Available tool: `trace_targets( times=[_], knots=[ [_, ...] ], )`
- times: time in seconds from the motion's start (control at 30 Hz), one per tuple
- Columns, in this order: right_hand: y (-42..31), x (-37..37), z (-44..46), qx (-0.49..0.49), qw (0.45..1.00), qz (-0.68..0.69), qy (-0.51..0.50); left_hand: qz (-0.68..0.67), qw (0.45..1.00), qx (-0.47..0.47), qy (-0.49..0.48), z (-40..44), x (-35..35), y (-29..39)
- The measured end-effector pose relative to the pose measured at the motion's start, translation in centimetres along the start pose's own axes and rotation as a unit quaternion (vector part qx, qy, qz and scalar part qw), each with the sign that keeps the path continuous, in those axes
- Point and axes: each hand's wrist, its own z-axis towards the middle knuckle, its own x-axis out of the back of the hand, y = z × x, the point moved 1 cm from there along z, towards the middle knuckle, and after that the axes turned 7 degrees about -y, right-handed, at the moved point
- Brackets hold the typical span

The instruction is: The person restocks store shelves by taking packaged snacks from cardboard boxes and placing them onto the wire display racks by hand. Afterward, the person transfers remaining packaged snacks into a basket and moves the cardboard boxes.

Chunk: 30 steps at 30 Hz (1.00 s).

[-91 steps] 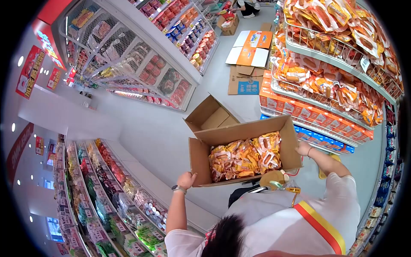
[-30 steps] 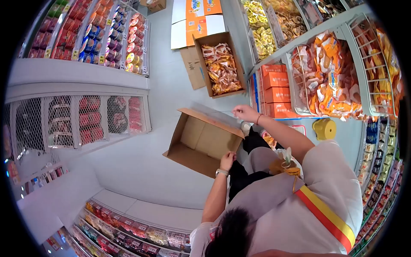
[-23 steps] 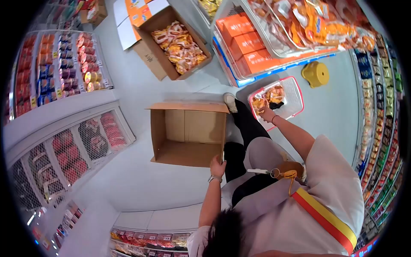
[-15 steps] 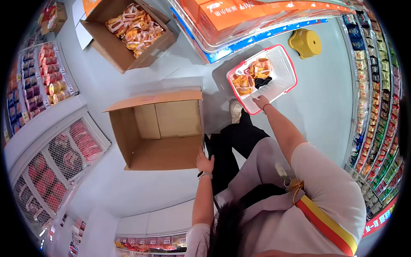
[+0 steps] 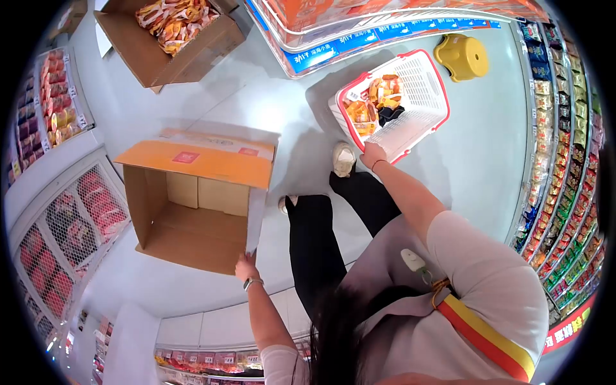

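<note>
My left hand (image 5: 246, 267) is closed on the near right corner of an open cardboard box (image 5: 189, 237), which lies tilted toward me with its bare brown inside showing. The box has an orange-printed flap (image 5: 212, 165) along its far side. My right hand (image 5: 373, 154) grips the red near rim of a white plastic shopping basket (image 5: 425, 93); some fingers are hidden behind that rim. Inside the basket lie several orange-and-yellow packaged snacks (image 5: 362, 119) and a black item (image 5: 389, 115) that I cannot make out.
Another cardboard box (image 5: 125, 48) holds many packaged snacks (image 5: 176, 25). A yellow stool (image 5: 462, 58) stands beyond the basket, near a display stand (image 5: 314, 58). Shelves of packets (image 5: 545, 141) line the right; mesh-fronted bins (image 5: 70, 224) stand left.
The cardboard box has moved left and turned with my left hand at its corner, showing more of the orange flap. My right hand stays on the basket. The view has shifted slightly.
</note>
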Motion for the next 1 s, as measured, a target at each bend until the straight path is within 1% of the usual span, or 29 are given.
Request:
trace_targets(
  times=[0.07,0.13,0.2,0.27,0.3,0.33,0.37,0.4,0.43,0.47,0.53,0.6,0.67,0.73,0.77,0.83,0.87,0.93,0.97,1.0],
  knots=[
    [1.8,2.3,-2.5,0.001,1.0,-0.03,0.004,0.015,0.983,0.13,-0.128,-1.4,-3.5,-4.2],
    [4.5,5.2,-5.1,-0.008,0.999,-0.043,0.003,-0.048,0.981,0.158,-0.104,-5.9,-1.9,-4.8],
    [6.8,7.8,-7.2,0.03,0.999,0.008,0.033,-0.039,0.956,0.077,-0.28,-7.2,0.0,-5.0],
    [7.2,11.2,-9.5,0.086,0.996,0.017,-0.012,-0.059,0.977,-0.099,-0.178,-8.3,2.2,-3.1],
    [5.7,13.6,-11.5,0.129,0.99,0.011,-0.054,-0.181,0.966,-0.121,-0.136,-9.1,5.4,-0.8],
    [4.4,14.7,-13.2,0.133,0.99,0.012,-0.047,-0.301,0.938,-0.144,-0.094,-10.1,9.9,2.0],
    [3.4,15.5,-15.1,0.179,0.981,-0.01,-0.075,-0.418,0.886,-0.177,-0.099,-10.5,13.3,4.2],
    [2.4,16.0,-16.9,0.224,0.968,-0.034,-0.106,-0.461,0.853,-0.231,-0.076,-11.4,17.2,6.3],
    [1.0,16.4,-18.5,0.237,0.959,-0.092,-0.124,-0.49,0.823,-0.282,-0.048,-11.8,19.9,8.0],
    [-1.0,16.9,-20.8,0.243,0.958,-0.093,-0.122,-0.515,0.79,-0.331,-0.019,-12.2,22.5,9.3],
    [-6.0,17.6,-26.8,0.277,0.931,-0.189,-0.144,-0.433,0.812,-0.391,0.034,-14.7,31.0,11.4],
    [-11.0,18.4,-32.8,0.27,0.912,-0.265,-0.159,-0.404,0.793,-0.454,0.049,-15.7,35.9,12.8],
    [-15.0,18.9,-38.5,0.328,0.89,-0.288,-0.134,-0.346,0.78,-0.517,0.073,-15.8,37.9,13.9],
    [-18.8,19.0,-43.3,0.367,0.857,-0.34,-0.123,-0.274,0.789,-0.546,0.062,-13.7,37.3,15.2],
    [-20.1,19.0,-45.2,0.383,0.845,-0.353,-0.119,-0.275,0.79,-0.543,0.073,-12.6,36.9,15.8],
    [-22.4,18.9,-48.6,0.416,0.824,-0.372,-0.096,-0.18,0.877,-0.444,0.022,-8.9,35.8,17.0],
    [-23.6,19.3,-50.1,0.431,0.814,-0.382,-0.074,-0.177,0.895,-0.409,0.032,-5.8,33.5,17.2],
    [-26.0,20.6,-53.3,0.464,0.781,-0.412,-0.075,-0.156,0.935,-0.3,0.108,-7.4,34.9,15.3],
    [-26.6,20.2,-54.0,0.464,0.779,-0.416,-0.069,-0.17,0.948,-0.253,0.095,-6.7,35.0,15.1],
    [-27.0,19.9,-54.6,0.468,0.772,-0.426,-0.062,-0.092,0.967,-0.228,0.069,-5.7,34.8,15.2]
  ],
)
